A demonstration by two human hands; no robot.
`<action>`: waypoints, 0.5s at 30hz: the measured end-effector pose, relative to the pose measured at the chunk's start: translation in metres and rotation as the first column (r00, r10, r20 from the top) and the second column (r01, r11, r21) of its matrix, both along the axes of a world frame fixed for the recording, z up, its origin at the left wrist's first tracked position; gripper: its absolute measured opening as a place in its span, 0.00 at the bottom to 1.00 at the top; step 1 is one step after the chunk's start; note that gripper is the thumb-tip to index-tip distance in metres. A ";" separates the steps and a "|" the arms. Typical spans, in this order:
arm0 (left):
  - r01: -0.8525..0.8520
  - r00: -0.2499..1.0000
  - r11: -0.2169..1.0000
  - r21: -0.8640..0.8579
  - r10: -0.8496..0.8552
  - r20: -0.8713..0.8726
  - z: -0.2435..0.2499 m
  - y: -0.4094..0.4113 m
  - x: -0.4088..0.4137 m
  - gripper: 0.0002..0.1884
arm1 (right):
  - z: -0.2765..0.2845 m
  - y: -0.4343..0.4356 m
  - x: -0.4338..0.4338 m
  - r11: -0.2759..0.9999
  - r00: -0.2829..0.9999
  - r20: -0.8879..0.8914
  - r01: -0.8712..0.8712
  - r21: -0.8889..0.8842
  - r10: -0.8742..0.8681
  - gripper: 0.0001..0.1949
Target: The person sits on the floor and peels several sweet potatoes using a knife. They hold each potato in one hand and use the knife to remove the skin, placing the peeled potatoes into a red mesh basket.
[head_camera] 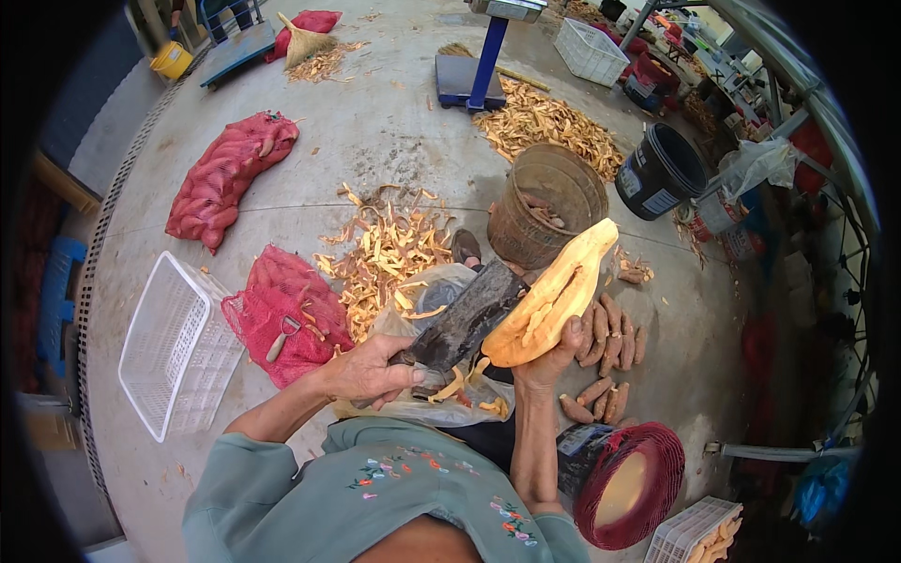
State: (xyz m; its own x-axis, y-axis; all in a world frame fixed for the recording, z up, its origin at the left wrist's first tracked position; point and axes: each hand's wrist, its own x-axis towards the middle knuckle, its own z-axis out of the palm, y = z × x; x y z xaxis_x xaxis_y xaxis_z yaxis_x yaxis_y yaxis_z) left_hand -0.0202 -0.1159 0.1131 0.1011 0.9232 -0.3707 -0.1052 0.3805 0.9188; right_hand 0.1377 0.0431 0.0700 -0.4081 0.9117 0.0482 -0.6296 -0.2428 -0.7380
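Observation:
My left hand (376, 373) grips a large dark cleaver (468, 317), its broad stained blade tilted up to the right. On the other side, my right hand (552, 355) holds a big peeled orange sweet potato (556, 295) from below; a long dark slit runs along its face. The blade's end is close to the sweet potato; whether they touch cannot be told. A clear plastic sheet (486, 415) with peel strips covers my lap. A peeler (281, 339) rests on a red mesh sack (288, 302) at left. Unpeeled sweet potatoes (611, 338) lie on the floor at right.
Peelings (383, 253) lie before my shoe (464, 246). A rusty bucket (549, 204) and a black bucket (662, 171) stand ahead. At left are a white crate (204, 352) and a full mesh sack (232, 176). A mesh-draped bucket (665, 485) is beside me; a platform scale (468, 81) stands farther off.

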 end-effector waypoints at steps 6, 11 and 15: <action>0.008 1.000 1.000 -0.007 -0.008 0.022 0.001 0.003 0.004 0.17 | -0.012 0.009 0.008 1.000 0.999 0.030 -0.028 0.011 0.027 0.32; 0.004 0.999 0.999 -0.036 -0.006 -0.050 0.011 0.010 0.006 0.16 | 0.005 0.008 -0.003 0.997 0.997 -0.009 -0.073 0.023 0.073 0.38; -0.008 0.996 0.998 -0.062 0.002 -0.087 0.015 0.008 0.008 0.14 | -0.004 0.014 -0.005 0.989 0.999 0.051 -0.016 0.149 0.009 0.36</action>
State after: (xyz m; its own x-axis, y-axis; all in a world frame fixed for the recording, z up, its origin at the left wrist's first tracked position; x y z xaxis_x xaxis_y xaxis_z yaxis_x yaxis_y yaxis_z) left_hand -0.0120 -0.1080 0.1277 0.0615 0.8985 -0.4347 -0.0277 0.4368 0.8991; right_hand 0.1329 0.0567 0.0657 -0.4248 0.8905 0.1627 -0.5889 -0.1354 -0.7968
